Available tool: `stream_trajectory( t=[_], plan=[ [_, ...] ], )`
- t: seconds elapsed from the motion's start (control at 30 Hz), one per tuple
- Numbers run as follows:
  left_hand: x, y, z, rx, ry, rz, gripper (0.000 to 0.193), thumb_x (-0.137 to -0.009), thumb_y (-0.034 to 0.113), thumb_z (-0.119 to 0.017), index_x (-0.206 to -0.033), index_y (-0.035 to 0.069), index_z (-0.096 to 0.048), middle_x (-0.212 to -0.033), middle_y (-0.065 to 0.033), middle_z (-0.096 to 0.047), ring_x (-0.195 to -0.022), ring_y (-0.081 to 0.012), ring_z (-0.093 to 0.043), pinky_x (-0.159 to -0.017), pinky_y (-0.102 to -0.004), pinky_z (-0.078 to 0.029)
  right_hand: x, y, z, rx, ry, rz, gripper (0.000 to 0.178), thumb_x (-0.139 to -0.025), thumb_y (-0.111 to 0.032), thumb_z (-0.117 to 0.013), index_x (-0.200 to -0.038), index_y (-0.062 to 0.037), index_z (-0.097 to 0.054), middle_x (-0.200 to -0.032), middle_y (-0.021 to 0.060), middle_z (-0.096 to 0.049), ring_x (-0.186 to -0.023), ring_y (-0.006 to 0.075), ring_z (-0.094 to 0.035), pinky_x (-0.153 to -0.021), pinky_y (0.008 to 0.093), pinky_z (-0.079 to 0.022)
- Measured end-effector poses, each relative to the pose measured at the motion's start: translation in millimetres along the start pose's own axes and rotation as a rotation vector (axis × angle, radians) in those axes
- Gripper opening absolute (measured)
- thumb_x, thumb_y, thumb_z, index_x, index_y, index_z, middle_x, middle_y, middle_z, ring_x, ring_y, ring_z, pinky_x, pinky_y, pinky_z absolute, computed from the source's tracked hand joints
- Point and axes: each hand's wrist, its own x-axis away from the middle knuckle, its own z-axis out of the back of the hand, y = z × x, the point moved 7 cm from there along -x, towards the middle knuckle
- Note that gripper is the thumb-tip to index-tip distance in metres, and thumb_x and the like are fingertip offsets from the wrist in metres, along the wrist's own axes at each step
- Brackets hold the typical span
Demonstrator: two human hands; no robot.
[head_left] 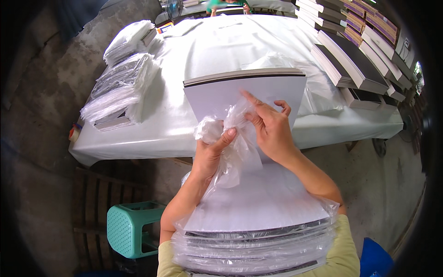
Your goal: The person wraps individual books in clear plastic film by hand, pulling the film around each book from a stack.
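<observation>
In front of me, my left hand (pixel 213 150) is closed on a bunched clear plastic bag (pixel 233 173), its thumb pressing the gathered film. My right hand (pixel 273 123) is beside the bunch, index finger stretched out and slightly blurred, thumb near or against the film, other fingers loosely curled. Behind the hands, a stack of white-faced boards (pixel 198 94) with a dark layer near its top edge leans upright at the table's front. Closest to me, between my forearms, lies a pile of boards in clear plastic (pixel 258 217).
The long table (pixel 207 51) has a white cover. Plastic-wrapped stacks (pixel 122 87) stand on its left; dark-topped board stacks (pixel 353 62) fill the right. A roll of tape (pixel 74 132) hangs at the left corner. A green stool (pixel 134 226) stands lower left. Another person (pixel 228 3) is at the far end.
</observation>
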Motion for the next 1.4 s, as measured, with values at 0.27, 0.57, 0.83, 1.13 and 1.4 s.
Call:
stream_trajectory(
  t=[0.27, 0.57, 0.83, 1.13, 1.4],
  plan=[
    [8, -2, -7, 0.146, -0.034, 0.081, 0.043, -0.075, 0.023, -0.066, -0.108, 0.003, -0.046, -0.102, -0.0059, -0.052, -0.093, -0.0155, -0.05, -0.077, -0.0288, -0.041, -5, 6, 9, -0.577, 0.087, -0.148, 0.048, -0.082, -0.013, -0.055, -0.127, -0.013, -0.038, -0.081, 0.0029, -0.064, -0.077, 0.0129, -0.058, -0.085, 0.0351, -0.028],
    [9, 9, 11, 0.192, 0.074, -0.025, 0.036, -0.079, 0.018, -0.059, -0.107, -0.001, -0.049, -0.099, -0.013, -0.056, -0.091, -0.0235, -0.054, -0.083, -0.0326, -0.04, -4, 5, 21, -0.498, 0.169, 0.024, 0.034, -0.083, -0.006, -0.053, -0.116, -0.0026, -0.047, -0.078, 0.0091, -0.064, -0.061, 0.0088, -0.057, -0.055, 0.0203, -0.044],
    [29, 75, 142, -0.179, 0.576, -0.472, 0.047, -0.077, 0.03, -0.062, -0.111, 0.005, -0.043, -0.085, -0.0081, -0.055, -0.058, -0.0084, -0.044, -0.048, -0.0205, -0.035, 3, 60, 46, -0.641, 0.078, -0.362, 0.018, -0.078, -0.009, -0.062, -0.094, -0.0017, -0.059, -0.072, 0.0072, -0.064, -0.047, 0.0037, -0.048, -0.04, 0.0174, -0.038],
    [6, 55, -65, -0.586, -0.271, -0.486, 0.037, -0.07, 0.015, -0.071, -0.101, 0.002, -0.055, -0.088, -0.0075, -0.059, -0.079, -0.0155, -0.056, -0.071, -0.0282, -0.044, -3, 13, 32, -0.346, 0.098, -0.02, 0.017, -0.079, -0.017, -0.06, -0.071, -0.0019, -0.058, -0.053, 0.0065, -0.052, -0.042, 0.0112, -0.043, -0.046, 0.0259, -0.036],
    [-4, 30, -55, -0.013, -0.247, -0.235, 0.026, -0.076, 0.026, -0.066, -0.084, 0.004, -0.056, -0.081, -0.0013, -0.056, -0.081, -0.0119, -0.052, -0.072, -0.0267, -0.042, 2, 38, 10, -1.018, -0.022, -0.207, 0.036, -0.084, -0.031, -0.053, -0.059, -0.0053, -0.048, -0.054, -0.0004, -0.041, -0.058, 0.0124, -0.049, -0.059, 0.0259, -0.041]
  ],
)
